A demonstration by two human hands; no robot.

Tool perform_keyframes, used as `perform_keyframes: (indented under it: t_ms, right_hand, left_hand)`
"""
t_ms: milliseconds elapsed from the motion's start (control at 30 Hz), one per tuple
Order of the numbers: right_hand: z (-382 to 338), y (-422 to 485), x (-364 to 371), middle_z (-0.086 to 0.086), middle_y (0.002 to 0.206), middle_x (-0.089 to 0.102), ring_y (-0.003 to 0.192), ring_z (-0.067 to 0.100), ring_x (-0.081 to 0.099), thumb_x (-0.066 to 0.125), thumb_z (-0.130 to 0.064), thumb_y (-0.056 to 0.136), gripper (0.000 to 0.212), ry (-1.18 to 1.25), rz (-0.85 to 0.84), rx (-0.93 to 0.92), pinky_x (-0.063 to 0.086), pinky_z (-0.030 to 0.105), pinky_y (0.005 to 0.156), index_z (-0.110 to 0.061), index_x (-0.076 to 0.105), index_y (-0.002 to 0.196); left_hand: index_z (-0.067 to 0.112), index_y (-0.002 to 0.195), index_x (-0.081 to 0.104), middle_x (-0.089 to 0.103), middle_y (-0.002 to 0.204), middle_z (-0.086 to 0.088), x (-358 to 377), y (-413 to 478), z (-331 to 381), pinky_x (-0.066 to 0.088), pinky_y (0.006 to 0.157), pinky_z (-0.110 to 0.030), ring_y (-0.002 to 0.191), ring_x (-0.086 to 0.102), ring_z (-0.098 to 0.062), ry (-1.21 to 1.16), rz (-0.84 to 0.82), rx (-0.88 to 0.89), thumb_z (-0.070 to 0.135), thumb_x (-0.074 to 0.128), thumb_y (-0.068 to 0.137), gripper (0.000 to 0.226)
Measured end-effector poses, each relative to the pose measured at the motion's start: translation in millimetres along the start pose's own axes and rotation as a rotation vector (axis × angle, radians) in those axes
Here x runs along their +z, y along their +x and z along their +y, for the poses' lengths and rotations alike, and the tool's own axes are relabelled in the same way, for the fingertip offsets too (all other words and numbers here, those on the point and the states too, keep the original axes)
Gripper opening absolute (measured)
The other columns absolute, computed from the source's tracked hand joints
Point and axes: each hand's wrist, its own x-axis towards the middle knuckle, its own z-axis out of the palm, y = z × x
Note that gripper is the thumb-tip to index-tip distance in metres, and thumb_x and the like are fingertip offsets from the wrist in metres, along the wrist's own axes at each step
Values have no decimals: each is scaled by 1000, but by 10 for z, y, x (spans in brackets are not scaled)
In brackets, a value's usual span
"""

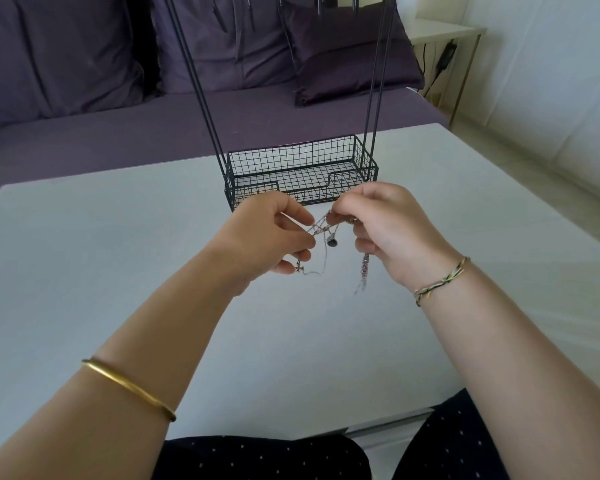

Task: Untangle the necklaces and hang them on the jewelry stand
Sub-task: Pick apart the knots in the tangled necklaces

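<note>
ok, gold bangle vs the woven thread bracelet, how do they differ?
The smooth gold metal bangle is one solid band, far up the left forearm; the multicoloured woven thread bracelet is twisted strands, sitting at the right wrist. Both circle an arm, one each.

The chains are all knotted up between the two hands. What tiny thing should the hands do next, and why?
Probably ease the left hand and right hand a little apart and tease one strand loose. Both pinch the chains, which cross in a tangle between them, with a dark pendant and loose ends dangling below. Nothing looks ready for the stand yet.
</note>
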Motion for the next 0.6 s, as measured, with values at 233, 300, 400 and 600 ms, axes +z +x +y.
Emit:
perform_keyframes:
  t_ms: [233, 300, 400, 600]
  right_hand:
    - [32, 30, -56, 0, 66, 58, 34, 2, 34, 56, -5, 85, 14, 32, 14, -14, 29, 18, 39, -10, 60, 73]
    - [41, 36, -55, 0, 65, 56, 34, 2, 33, 56, -4, 85, 16, 25, 15, -13, 28, 18, 38, -11, 60, 71]
    - [41, 37, -56, 0, 65, 55, 34, 3, 32, 57, -4, 85, 16, 40, 8, -14, 27, 18, 38, -11, 60, 71]
    - [21, 16, -50, 0, 76, 64, 37, 4, 33, 57, -8, 87, 15, 30, -55, -44, 29, 17, 38, -13, 59, 73]
  left_hand:
    - [11, 90, 62, 69, 74, -5, -13, 2, -14, 44, 43, -14, 55, 65, -3, 13, 12, -26, -3, 63, 84, 15]
    - [12, 91, 62, 69, 75, -5, -12, 11, -19, 44, 43, -14, 56, 66, -3, 26, 12, -32, -2, 63, 84, 15]
    - [11, 91, 62, 70, 77, -7, -11, 13, -33, 46, 44, -15, 58, 67, -5, 52, 1, -49, -2, 62, 85, 15]
    - [8, 87, 63, 68, 75, -7, 4, 20, -22, 53, 65, -26, 59, 65, -12, -6, -15, -104, 0, 53, 89, 13]
